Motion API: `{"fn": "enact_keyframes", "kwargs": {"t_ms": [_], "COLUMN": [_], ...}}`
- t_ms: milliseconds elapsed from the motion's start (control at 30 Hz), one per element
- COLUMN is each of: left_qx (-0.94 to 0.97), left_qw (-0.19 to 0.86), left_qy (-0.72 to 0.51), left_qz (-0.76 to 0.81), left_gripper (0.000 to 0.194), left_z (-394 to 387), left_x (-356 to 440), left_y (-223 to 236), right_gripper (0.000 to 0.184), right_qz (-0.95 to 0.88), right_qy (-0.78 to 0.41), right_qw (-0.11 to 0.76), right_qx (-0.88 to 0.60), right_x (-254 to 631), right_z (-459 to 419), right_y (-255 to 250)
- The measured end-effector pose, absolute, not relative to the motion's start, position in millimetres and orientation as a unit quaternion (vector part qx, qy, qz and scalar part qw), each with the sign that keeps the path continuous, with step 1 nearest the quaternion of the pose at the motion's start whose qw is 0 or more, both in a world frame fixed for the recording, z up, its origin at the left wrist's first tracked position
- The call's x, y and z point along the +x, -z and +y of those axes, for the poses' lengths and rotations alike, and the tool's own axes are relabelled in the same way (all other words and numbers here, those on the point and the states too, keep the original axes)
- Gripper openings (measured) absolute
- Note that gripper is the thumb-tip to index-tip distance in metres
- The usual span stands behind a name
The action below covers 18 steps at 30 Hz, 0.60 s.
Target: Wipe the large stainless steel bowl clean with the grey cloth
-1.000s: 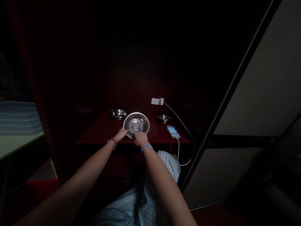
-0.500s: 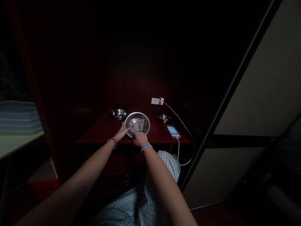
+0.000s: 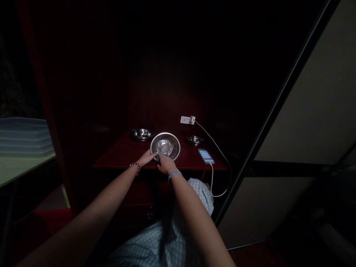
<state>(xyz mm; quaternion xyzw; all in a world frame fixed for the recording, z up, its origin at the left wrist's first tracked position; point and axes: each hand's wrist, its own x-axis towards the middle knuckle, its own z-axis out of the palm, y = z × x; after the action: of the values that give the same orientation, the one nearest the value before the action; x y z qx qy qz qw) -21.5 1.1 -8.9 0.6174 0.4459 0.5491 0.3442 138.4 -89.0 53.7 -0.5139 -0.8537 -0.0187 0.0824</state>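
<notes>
A round stainless steel bowl (image 3: 165, 146) sits on the dark red wooden table (image 3: 116, 162), near its front edge. My left hand (image 3: 146, 157) grips the bowl's near left rim with its fingertips. My right hand (image 3: 166, 165) is shut on a small dark cloth (image 3: 157, 158) at the near rim, and the cloth is mostly hidden by my fingers. A beaded bracelet circles my left wrist, and a blue band circles my right.
Smaller steel bowls (image 3: 141, 134) (image 3: 194, 140) stand behind on both sides. To the right lie a pixelated phone (image 3: 205, 156) and a white cable (image 3: 219, 152) running to a wall socket (image 3: 187, 119). A checked garment (image 3: 167, 237) lies below; a tall panel frame (image 3: 267, 111) stands right.
The large bowl has shifted slightly to the right on the table, with both hands staying at its near rim. Less of the cloth shows now. The view has moved a little.
</notes>
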Motion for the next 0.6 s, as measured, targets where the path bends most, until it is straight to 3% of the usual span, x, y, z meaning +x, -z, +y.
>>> {"fn": "enact_keyframes", "kwargs": {"t_ms": [400, 600], "left_qx": [0.608, 0.61], "left_qw": [0.346, 0.347], "left_qy": [-0.555, -0.553], "left_qz": [0.45, 0.45], "left_gripper": [0.044, 0.047], "left_z": [-1.6, -1.8], "left_x": [-20.9, -21.4], "left_y": [6.0, 5.8], "right_gripper": [0.054, 0.053], "right_qz": [-0.855, -0.858], "right_qy": [0.041, 0.041], "right_qw": [0.057, 0.058], "right_qx": [-0.514, -0.509], "right_x": [139.2, 139.4], "right_z": [-91.4, -90.5], "right_y": [-54.8, -54.3]}}
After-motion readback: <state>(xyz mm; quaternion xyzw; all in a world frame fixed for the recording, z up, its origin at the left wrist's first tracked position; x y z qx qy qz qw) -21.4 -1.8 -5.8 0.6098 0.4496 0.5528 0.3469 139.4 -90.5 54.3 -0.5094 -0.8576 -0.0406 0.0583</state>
